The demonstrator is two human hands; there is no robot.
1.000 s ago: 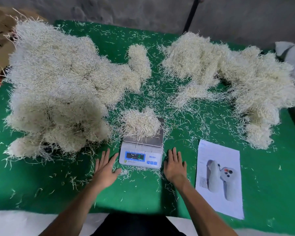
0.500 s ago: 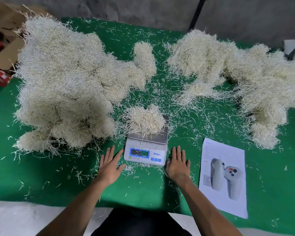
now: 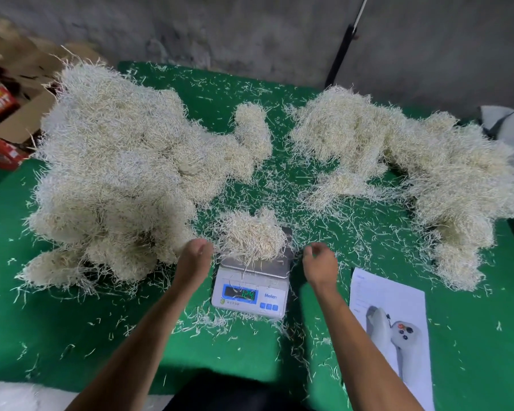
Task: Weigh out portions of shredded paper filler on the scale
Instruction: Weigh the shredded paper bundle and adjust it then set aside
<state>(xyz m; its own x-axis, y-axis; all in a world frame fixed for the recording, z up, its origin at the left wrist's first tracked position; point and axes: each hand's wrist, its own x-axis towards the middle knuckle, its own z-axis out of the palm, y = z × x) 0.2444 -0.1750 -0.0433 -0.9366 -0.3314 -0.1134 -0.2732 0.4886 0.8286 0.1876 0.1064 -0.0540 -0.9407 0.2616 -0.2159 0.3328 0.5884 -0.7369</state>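
Note:
A small white digital scale (image 3: 251, 298) with a lit display stands on the green table (image 3: 72, 336) in front of me. A loose portion of pale shredded paper filler (image 3: 252, 240) sits on its steel platform. My left hand (image 3: 194, 258) hovers at the portion's left edge and my right hand (image 3: 321, 261) at its right edge. Both are raised off the table with fingers loosely cupped, and neither holds anything that I can see. A big heap of filler (image 3: 116, 179) lies at the left, and a second heap (image 3: 404, 164) curves along the right.
A printed sheet (image 3: 389, 327) showing a white controller lies right of the scale. Loose shreds litter the cloth around the scale. Cardboard boxes and red packets (image 3: 3, 114) sit off the table's left edge. A grey wall and a dark pole (image 3: 343, 48) stand behind.
Both hands have lifted off the table, where they lay flat beside the scale, and moved forward to either side of the portion. Their fingers have curled inward.

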